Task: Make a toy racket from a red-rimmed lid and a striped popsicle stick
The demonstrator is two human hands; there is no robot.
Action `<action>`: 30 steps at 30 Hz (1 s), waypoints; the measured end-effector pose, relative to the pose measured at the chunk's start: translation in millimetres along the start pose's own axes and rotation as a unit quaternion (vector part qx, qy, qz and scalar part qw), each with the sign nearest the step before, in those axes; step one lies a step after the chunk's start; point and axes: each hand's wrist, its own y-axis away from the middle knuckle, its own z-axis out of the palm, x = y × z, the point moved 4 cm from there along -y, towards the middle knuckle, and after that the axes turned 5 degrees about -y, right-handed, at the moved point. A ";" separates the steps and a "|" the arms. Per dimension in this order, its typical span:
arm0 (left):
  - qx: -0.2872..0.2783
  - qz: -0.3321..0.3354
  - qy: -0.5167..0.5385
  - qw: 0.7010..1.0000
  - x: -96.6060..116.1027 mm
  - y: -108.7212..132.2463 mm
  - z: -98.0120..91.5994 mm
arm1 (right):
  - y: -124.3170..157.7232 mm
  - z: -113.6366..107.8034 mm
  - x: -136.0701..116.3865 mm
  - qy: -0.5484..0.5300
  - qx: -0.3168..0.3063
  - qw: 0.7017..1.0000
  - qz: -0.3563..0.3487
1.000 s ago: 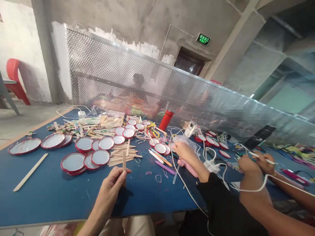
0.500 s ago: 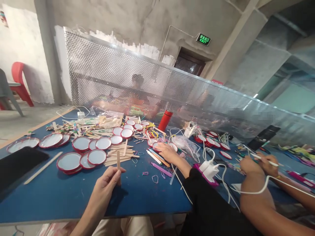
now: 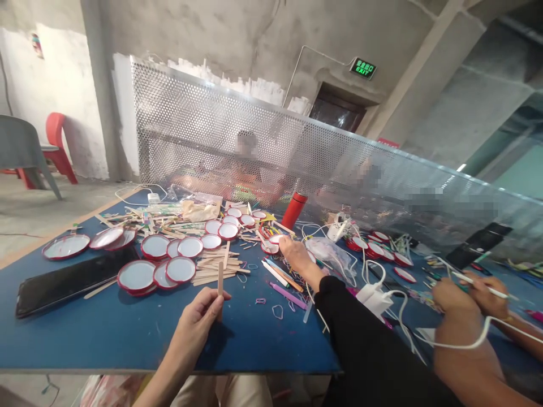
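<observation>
My left hand (image 3: 201,319) pinches a flat wooden craft stick (image 3: 220,278) upright above the near part of the table. My right hand (image 3: 299,257) reaches out past the pens, its fingers closed at the edge of a small white disc with a red rim (image 3: 276,239). Another such disc (image 3: 270,247) lies beneath it. Between my hands are a purple pen (image 3: 288,295), several other coloured pens (image 3: 276,274) and loose rubber bands (image 3: 277,311). A pile of craft sticks (image 3: 216,267) lies just beyond my left hand.
Several red-rimmed discs (image 3: 136,275) and a black phone (image 3: 72,282) lie at left. A red flask (image 3: 294,210) stands before a perforated metal screen (image 3: 190,124). White chargers with cables (image 3: 375,297) lie right of my arm. A co-worker's hands (image 3: 483,294) hold a white pen.
My right hand's fingers have drawn together at the disc, which they lay over before. The view has swung left. My left hand keeps the craft stick upright.
</observation>
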 end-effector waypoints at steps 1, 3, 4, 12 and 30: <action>0.001 0.001 0.001 1.000 -0.5 -0.1 0.3 | -3.9 -4.8 -3.5 0.001 0.004 1.000 0.004; 0.004 0.003 0.003 1.000 -0.5 -0.3 0.4 | -13.5 -12.7 -17.2 -0.004 0.010 1.000 0.001; 0.004 0.001 0.003 1.000 0.0 -0.4 0.4 | -18.9 -15.7 -27.5 -0.008 0.014 1.000 -0.007; 0.014 -0.017 0.001 1.000 5.5 -0.4 -1.6 | -36.5 -42.8 -63.0 -0.071 0.050 0.995 -0.053; -0.051 -0.036 0.011 0.998 3.9 0.4 15.8 | 43.7 12.9 -39.2 -0.102 -0.060 0.991 0.061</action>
